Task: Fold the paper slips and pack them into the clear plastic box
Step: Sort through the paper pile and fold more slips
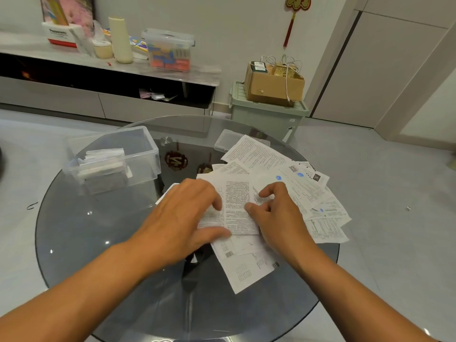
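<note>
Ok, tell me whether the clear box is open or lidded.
Open: the clear box has no lid on, and folded slips sit inside.

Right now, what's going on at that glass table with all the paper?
A person is folding paper slips on a round glass table. Both hands work one printed slip: the left hand presses it flat, and the right hand pinches its edge. More loose slips lie spread to the right. The clear plastic box, at the back left, already holds several folded slips; its lid lies apart behind the pile.
</note>
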Motion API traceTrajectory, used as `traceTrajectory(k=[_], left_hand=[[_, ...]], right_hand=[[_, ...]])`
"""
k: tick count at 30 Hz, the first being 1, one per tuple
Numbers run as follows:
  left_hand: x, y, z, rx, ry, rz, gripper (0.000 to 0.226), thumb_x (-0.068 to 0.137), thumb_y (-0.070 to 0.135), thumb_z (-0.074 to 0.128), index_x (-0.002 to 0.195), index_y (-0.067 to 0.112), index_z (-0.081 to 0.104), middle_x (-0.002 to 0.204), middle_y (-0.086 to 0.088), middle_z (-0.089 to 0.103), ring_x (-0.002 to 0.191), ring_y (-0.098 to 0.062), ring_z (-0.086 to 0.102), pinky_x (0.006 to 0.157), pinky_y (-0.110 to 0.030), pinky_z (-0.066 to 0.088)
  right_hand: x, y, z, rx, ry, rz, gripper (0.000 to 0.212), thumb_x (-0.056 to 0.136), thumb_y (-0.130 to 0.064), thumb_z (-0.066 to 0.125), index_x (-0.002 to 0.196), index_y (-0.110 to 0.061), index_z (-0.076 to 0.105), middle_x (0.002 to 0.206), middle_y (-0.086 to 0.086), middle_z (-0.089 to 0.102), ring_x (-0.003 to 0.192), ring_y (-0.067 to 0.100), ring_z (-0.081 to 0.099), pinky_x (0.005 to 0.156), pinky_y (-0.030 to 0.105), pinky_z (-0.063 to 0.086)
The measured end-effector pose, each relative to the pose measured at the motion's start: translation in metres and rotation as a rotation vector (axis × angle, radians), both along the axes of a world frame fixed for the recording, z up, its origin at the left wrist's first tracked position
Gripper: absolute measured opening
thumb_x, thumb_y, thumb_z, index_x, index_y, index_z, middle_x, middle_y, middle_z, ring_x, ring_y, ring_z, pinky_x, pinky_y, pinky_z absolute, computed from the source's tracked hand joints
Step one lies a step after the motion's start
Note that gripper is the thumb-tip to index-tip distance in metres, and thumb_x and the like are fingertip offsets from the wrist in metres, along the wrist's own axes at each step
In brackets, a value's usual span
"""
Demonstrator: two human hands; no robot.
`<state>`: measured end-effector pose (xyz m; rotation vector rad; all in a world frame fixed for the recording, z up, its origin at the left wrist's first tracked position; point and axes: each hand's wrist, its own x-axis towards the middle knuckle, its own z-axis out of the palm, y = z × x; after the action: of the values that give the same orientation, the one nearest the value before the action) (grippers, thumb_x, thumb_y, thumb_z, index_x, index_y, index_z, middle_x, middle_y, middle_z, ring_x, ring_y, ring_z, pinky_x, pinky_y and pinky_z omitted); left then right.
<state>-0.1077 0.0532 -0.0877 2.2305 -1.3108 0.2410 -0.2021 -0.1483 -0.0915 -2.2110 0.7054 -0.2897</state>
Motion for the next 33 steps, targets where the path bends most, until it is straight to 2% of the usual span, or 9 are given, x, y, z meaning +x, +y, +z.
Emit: traceTrajectory(k=[5,10,14,16,19,22,25,28,33], left_hand=[[0.002,0.007,0.001,0.310,0.027,-0.111,0.076,0.088,0.078,0.041,0.153,0.041,0.026,0.153,0.022,0.039,0.139,-0.002,0.036,0.114,-0.024,0.028],[0.012,0.006,0.000,0.233,-0.106,-0.137,0.040,0.099,0.038,0.047,0.137,0.028,0.056,0.127,0.010,0.066,0.114,-0.015,0.062,0.093,-0.034,0.053],[0.014,0.007,0.004,0.201,-0.074,-0.135,0.027,0.105,0.041,0.040,0.111,0.033,0.064,0.105,0.013,0.068,0.092,-0.011,0.060,0.077,-0.035,0.050],[0.013,0.008,0.007,0.202,-0.048,-0.145,0.032,0.105,0.047,0.034,0.107,0.034,0.063,0.098,0.015,0.065,0.084,-0.009,0.057,0.075,-0.033,0.048],[0.006,0.012,0.008,0.162,0.159,-0.147,0.032,0.103,0.057,0.036,0.097,0.037,0.061,0.091,0.018,0.065,0.083,-0.007,0.059,0.071,-0.034,0.050],[0.003,0.009,0.006,0.118,0.363,-0.040,0.021,0.095,0.059,0.055,0.112,0.047,0.054,0.095,0.027,0.063,0.085,-0.003,0.061,0.071,-0.030,0.054],[0.001,0.007,0.004,0.068,0.466,0.048,0.074,0.083,0.053,0.075,0.137,0.060,0.025,0.118,0.034,0.050,0.100,0.000,0.058,0.081,-0.022,0.052],[0.006,0.010,0.000,0.060,0.284,0.063,0.093,0.075,0.052,0.082,0.146,0.055,0.021,0.145,0.028,0.031,0.127,-0.002,0.043,0.104,-0.032,0.043],[0.017,0.013,-0.003,0.265,-0.148,-0.074,0.043,0.092,0.062,0.054,0.128,0.040,0.064,0.144,0.013,0.052,0.133,-0.014,0.045,0.108,-0.039,0.040]], right_hand=[[0.001,-0.009,0.010,0.208,0.004,0.051,0.011,0.095,-0.039,0.070,0.097,-0.031,0.063,0.082,0.001,0.075,0.071,0.018,0.070,0.070,0.041,0.057],[-0.003,-0.008,0.016,0.201,0.048,0.197,0.025,0.096,-0.053,0.064,0.098,-0.031,0.075,0.091,-0.008,0.077,0.081,0.016,0.073,0.081,0.043,0.059],[-0.010,-0.018,0.034,0.088,0.255,0.475,0.071,0.070,-0.071,0.078,0.131,-0.040,0.063,0.118,-0.030,0.059,0.107,0.001,0.061,0.095,0.026,0.048],[-0.012,-0.023,0.031,0.041,0.253,0.518,0.066,0.070,-0.066,0.081,0.130,-0.044,0.064,0.122,-0.026,0.065,0.108,0.005,0.065,0.097,0.034,0.054],[-0.012,-0.024,0.027,0.070,0.174,0.411,0.029,0.085,-0.050,0.077,0.102,-0.027,0.076,0.104,-0.001,0.076,0.086,0.019,0.073,0.081,0.035,0.060],[-0.011,-0.020,0.029,0.165,0.182,0.294,0.051,0.089,-0.050,0.073,0.080,-0.001,0.062,0.090,0.017,0.074,0.064,0.026,0.065,0.057,0.027,0.047],[-0.010,-0.009,0.025,0.113,0.249,0.275,0.044,0.085,-0.056,0.075,0.086,-0.013,0.069,0.088,-0.007,0.078,0.072,0.013,0.074,0.067,0.028,0.060],[-0.007,0.004,0.016,-0.139,0.246,0.235,0.046,0.075,-0.066,0.077,0.102,-0.034,0.059,0.098,-0.017,0.068,0.085,0.009,0.069,0.079,0.039,0.061],[-0.003,0.005,0.014,-0.254,0.272,0.103,0.049,0.078,-0.075,0.067,0.103,-0.037,0.049,0.101,-0.016,0.055,0.091,0.010,0.060,0.085,0.042,0.056]])
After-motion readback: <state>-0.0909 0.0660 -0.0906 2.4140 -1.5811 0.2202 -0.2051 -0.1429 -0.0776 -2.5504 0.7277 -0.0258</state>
